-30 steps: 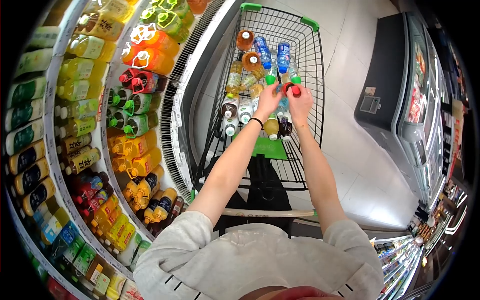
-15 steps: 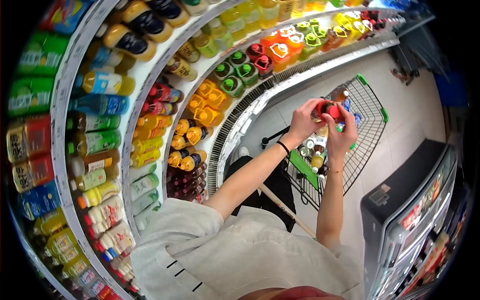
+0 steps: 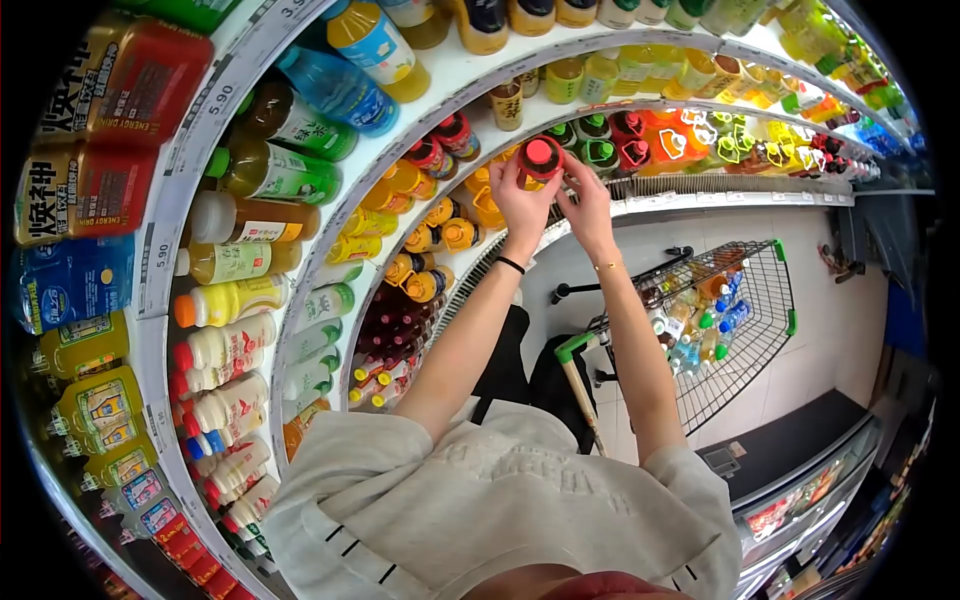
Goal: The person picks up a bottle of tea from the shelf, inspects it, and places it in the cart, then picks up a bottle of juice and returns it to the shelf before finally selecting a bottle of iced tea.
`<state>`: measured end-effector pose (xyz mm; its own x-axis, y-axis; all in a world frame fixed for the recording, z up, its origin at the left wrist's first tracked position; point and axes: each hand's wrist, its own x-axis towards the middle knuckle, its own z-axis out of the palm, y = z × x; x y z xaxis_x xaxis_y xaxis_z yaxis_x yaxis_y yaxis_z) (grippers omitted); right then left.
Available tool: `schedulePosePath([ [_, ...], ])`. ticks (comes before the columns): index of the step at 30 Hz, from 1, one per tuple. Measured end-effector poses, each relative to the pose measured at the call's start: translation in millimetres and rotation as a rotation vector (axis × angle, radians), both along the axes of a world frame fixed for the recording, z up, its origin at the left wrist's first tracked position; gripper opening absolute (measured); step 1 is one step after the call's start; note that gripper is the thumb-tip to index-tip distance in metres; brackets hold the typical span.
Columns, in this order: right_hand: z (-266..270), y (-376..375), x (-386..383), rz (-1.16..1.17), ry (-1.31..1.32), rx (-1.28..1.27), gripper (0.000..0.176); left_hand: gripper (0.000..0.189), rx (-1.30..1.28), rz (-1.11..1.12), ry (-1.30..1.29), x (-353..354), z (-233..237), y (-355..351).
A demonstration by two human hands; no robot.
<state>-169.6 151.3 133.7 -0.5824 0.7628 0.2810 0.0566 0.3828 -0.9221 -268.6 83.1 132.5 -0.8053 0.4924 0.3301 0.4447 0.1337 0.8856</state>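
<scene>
Bottle (image 3: 541, 158), red-capped, pinched between left hand (image 3: 524, 208) and right hand (image 3: 587, 207).
The left grips from seven o'clock, the right from four; shopping cart (image 3: 792, 322) stands farther toward four.

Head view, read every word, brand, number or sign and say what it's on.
"3.9", cut off, on the top price tag
"5.90" on the tag below
"5.90" on the next tag down
"焕神" on the red drink packs
"ENERGY DRINK" on the same packs
Too small or blurred: red-capped bottle, shirt lettering, cart bottles, other labels.
</scene>
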Motion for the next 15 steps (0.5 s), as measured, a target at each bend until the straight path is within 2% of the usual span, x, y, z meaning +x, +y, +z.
schedulePosePath([
  [2, -9.0, -4.3, -29.5, -0.032, -0.062, 0.046, 0.060, 0.058, 0.188, 0.055, -0.219, -13.8, -9.3, 3.9],
  [3, -11.7, -4.6, -42.4, -0.037, -0.051, 0.059, 0.058, 0.057, 0.127, 0.102, -0.122, -23.3, -18.9, 3.7],
  [6, -16.6, -0.9, -72.7, -0.053, -0.063, -0.014, 0.053, 0.055, 0.111, 0.176, -0.160, -37.1, -25.5, 9.2],
  [10, -34.6, 13.9, -98.8, -0.013, -0.091, 0.107, 0.048, 0.059, -0.040, 0.270, -0.155, -50.7, -14.7, 13.9],
  [14, -33.5, 21.4, -113.9, -0.009, -0.116, 0.014, 0.049, 0.065, 0.004, 0.234, -0.096, -58.3, -22.4, 15.2],
  [15, -35.6, 22.8, -118.9, -0.009, -0.043, 0.008, 0.051, 0.067, 0.107, 0.149, -0.203, -57.1, -22.0, 12.8],
])
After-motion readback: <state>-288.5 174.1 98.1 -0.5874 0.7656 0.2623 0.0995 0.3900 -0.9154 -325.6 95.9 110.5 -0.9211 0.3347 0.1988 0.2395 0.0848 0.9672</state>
